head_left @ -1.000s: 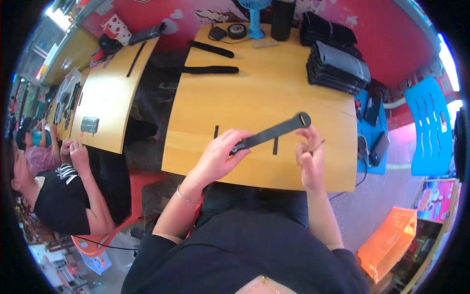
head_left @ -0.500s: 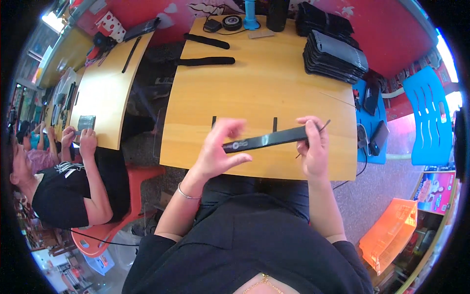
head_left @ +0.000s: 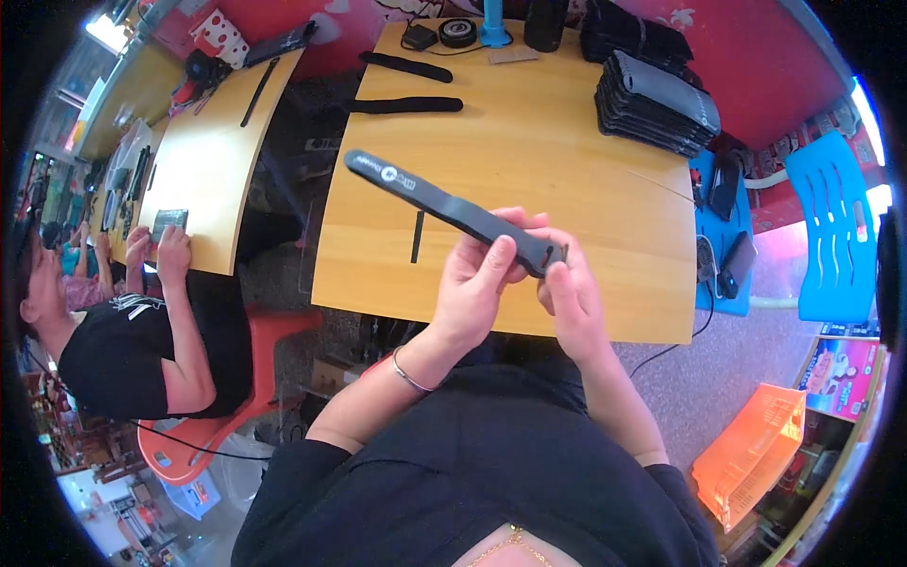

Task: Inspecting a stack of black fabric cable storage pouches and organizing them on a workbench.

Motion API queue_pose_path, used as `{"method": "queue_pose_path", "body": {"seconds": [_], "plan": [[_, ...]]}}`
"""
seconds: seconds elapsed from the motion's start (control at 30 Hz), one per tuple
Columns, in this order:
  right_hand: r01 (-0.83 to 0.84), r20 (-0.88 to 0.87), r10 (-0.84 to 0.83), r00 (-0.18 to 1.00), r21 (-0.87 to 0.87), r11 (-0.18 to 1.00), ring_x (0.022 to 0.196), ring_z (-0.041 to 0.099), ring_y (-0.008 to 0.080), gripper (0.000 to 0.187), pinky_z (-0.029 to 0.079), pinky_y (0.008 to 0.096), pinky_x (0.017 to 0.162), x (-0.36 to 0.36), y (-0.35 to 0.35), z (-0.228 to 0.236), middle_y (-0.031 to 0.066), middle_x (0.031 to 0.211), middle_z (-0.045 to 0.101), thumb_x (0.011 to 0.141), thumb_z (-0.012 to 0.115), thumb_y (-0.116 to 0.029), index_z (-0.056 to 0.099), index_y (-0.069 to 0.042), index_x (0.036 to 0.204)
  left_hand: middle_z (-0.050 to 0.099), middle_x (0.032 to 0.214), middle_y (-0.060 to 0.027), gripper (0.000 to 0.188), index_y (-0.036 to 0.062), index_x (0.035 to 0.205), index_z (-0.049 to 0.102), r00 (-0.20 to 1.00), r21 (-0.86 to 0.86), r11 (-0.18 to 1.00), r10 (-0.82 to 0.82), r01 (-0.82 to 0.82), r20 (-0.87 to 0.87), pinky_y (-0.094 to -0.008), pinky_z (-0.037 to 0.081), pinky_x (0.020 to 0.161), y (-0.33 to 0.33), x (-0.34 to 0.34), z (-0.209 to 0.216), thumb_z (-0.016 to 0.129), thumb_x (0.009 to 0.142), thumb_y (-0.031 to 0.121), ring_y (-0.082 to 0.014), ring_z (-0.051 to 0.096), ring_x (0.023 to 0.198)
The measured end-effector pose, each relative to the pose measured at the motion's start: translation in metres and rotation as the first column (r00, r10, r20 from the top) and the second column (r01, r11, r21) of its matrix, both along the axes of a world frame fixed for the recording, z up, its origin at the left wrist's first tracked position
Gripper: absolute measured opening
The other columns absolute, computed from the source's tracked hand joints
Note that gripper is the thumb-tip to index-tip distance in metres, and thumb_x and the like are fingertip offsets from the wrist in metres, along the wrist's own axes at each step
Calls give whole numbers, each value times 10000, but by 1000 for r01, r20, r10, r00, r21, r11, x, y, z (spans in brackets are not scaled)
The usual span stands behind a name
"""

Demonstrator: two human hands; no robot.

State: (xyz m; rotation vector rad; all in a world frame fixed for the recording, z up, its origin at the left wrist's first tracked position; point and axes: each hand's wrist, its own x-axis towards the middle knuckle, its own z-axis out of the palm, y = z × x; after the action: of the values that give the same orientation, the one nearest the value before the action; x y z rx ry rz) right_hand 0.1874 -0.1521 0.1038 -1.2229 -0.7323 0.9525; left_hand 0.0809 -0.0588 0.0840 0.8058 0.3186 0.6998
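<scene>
A long, flat black strap [head_left: 444, 203] is held above the near edge of a wooden table [head_left: 557, 161], its rounded free end pointing up and to the left. Its lower right end is clamped between both hands: the left hand [head_left: 477, 283] is closed around it from below with the thumb pressed on top, and the right hand [head_left: 567, 293] is pinched on the very tip, where a small metal fitting seems to be gripped, though it is too small to be made out.

On the table, a thin dark strip [head_left: 417, 236] is laid just under the strap. Two more black straps [head_left: 406, 105] are laid farther back, well apart from the hands. A stack of dark, soft-looking pouches [head_left: 657, 104] is piled at the far right corner, and a round black reel [head_left: 459, 32] is set near a blue stand [head_left: 492, 24] at the far edge. The tabletop is smooth and pale yellow-brown.

A blue plastic chair [head_left: 831, 227] is seen to the right, and an orange crate [head_left: 751, 454] lower down. At a second table [head_left: 203, 165] on the left, another person [head_left: 123, 340] in a black shirt is seated on a red chair [head_left: 255, 378].
</scene>
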Motion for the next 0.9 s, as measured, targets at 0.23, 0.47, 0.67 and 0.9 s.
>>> {"method": "queue_pose_path", "body": {"seconds": [0.23,0.47,0.67,0.9], "plan": [[132,543,-108,833,-5,991,780,622,173,268,474,280,706,9,-15,17,93,834,656,971,513,-125,575,-54,1222,645,1112,-127,366,80,1274,487,993,-153,985,69,-83,-95,-306,603,721,10,-16,7,474,1002,325,-199,677,928],[29,800,-83,594,82,996,659,631,190,355,497,299,620,6,-14,28,79,803,659,846,598,23,631,-92,1180,646,943,-63,311,74,1184,509,995,-177,981,64,-77,-80,-323,616,696,7,-18,8,484,1000,324,-177,683,849],[54,777,-107,620,94,994,681,653,197,377,519,310,633,-1,-11,24,83,800,660,837,613,20,622,-93,1196,648,918,-61,280,67,1151,513,994,-128,988,81,-91,-79,-333,618,683,8,-18,6,492,1002,302,-174,687,810],[61,795,-130,592,117,991,711,669,194,392,531,307,642,-3,-10,20,85,842,679,830,620,25,617,-104,1201,643,896,-56,263,66,1141,521,989,-131,984,110,-122,-96,-340,618,680,8,-17,7,509,997,286,-173,689,803]]}}
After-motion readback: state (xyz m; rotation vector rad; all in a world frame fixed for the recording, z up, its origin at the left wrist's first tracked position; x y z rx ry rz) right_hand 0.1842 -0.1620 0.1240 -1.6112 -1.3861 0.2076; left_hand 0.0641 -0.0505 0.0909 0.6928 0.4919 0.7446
